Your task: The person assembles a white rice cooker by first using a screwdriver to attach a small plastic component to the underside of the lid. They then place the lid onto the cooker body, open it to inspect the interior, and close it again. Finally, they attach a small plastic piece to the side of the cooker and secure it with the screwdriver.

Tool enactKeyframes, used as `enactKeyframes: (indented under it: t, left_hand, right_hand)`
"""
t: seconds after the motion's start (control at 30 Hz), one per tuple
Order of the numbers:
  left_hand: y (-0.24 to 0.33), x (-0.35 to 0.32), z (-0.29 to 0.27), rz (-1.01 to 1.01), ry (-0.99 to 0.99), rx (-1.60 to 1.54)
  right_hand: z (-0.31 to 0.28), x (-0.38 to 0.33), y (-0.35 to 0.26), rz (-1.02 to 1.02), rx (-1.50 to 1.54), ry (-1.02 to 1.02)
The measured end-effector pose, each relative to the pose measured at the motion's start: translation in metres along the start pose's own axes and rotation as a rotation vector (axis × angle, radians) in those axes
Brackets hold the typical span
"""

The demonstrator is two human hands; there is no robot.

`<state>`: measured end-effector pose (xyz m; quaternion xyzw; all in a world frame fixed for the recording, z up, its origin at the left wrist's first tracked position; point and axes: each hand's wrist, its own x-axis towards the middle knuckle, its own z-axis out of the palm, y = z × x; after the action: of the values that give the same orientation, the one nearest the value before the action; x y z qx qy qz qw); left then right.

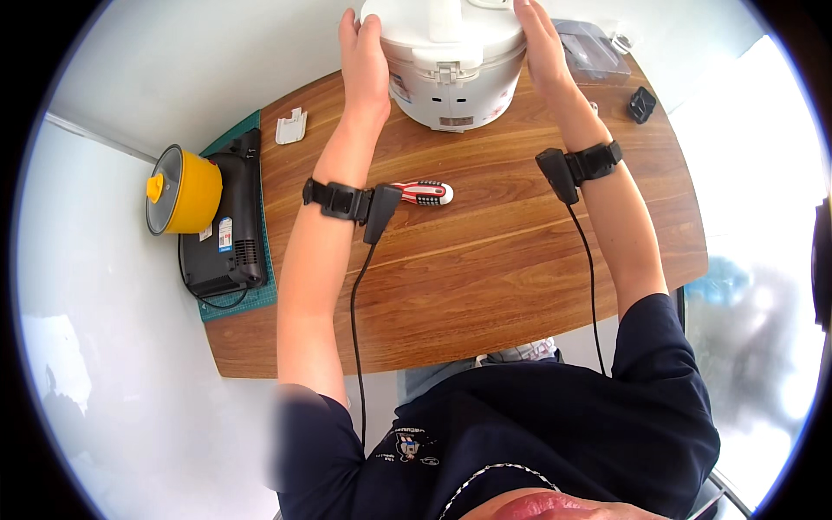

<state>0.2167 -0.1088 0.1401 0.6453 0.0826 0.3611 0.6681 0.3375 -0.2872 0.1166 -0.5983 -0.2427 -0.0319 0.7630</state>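
A white rice cooker [451, 87] stands at the far edge of the wooden table, its front latch facing me and its top cut off by the frame. My left hand [364, 65] presses against its left side, fingers pointing up along the body. On the opposite side my right hand [544, 48] grips it, partly out of the picture. Both arms are stretched out, each with a black strapped-on device and cable at the wrist. Beside my left forearm lies a screwdriver [426, 192] with a red, white and black handle; its shaft is hidden behind the wrist device.
To the left, a yellow pot [198, 192] with a lid sits on a black portable stove [234, 251] over a green mat [264, 290]. A small white plastic part [291, 127] lies nearby. At the far right are a clear plastic box [594, 54] and a small black object [641, 105].
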Motion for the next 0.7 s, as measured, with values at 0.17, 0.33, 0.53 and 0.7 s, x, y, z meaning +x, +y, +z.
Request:
enactKeyframes:
  t: [0.17,0.33,0.53,0.7]
  left_hand:
    - [0.012,-0.044,-0.024,0.068,-0.140,-0.027]
    - [-0.002,-0.052,-0.045,0.378,-0.080,0.202]
    - [0.016,-0.064,-0.044,0.799,-0.056,0.476]
    - [0.017,-0.073,-0.054,0.679,-0.061,0.449]
  right_hand:
    - [0.022,-0.042,-0.039,-0.041,-0.080,0.023]
    - [0.044,-0.090,-0.048,-0.004,-0.149,0.191]
    - [0.053,-0.145,-0.062,0.014,-0.059,0.155]
    - [0.045,-0.199,-0.076,-0.009,-0.150,0.072]
